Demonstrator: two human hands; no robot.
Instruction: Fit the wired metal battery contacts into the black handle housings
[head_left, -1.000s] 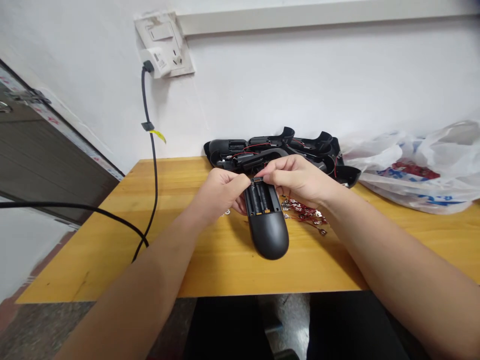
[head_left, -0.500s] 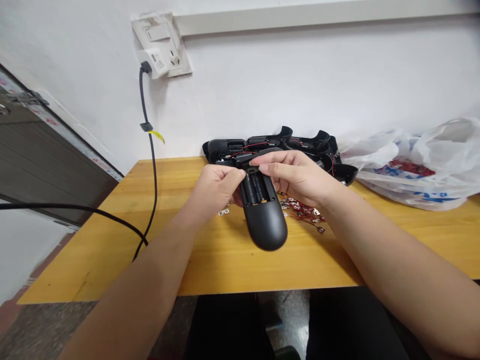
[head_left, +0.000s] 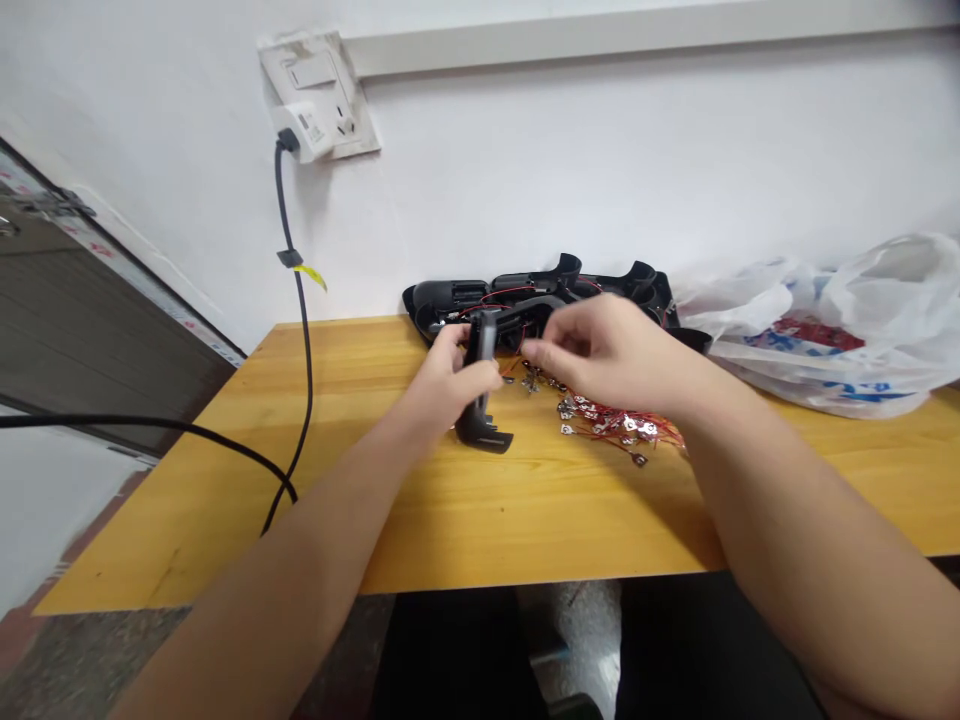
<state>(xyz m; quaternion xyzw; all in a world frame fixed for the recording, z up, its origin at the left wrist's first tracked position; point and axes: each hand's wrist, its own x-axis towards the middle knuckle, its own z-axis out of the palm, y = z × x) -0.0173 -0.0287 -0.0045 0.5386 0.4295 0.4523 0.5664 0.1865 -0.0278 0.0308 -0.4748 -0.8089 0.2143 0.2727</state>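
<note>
My left hand [head_left: 448, 378] is closed round a black plastic battery housing [head_left: 480, 425], tilted up on its side so that its curved lower end points right, just above the table. Right of it, my right hand [head_left: 611, 352] has its fingers curled together, apart from the held housing; whatever they pinch, if anything, is hidden. Below that hand lies a loose pile of red wires with small metal contact tabs [head_left: 626, 428]. A few more small metal pieces [head_left: 532, 378] lie between the hands. Behind both hands, several similar black housings [head_left: 454, 295] with red wires sit against the wall.
The wooden table [head_left: 495, 530] meets the white wall at its back. A white plastic bag [head_left: 847, 340] stands at the right. On the left, a black cable [head_left: 306, 350] hangs from a wall socket [head_left: 322, 90] and crosses the tabletop.
The housing, held between both hands with its battery compartment facing up, has turned onto its side in my left hand. My right hand has come off it and moved slightly right.
</note>
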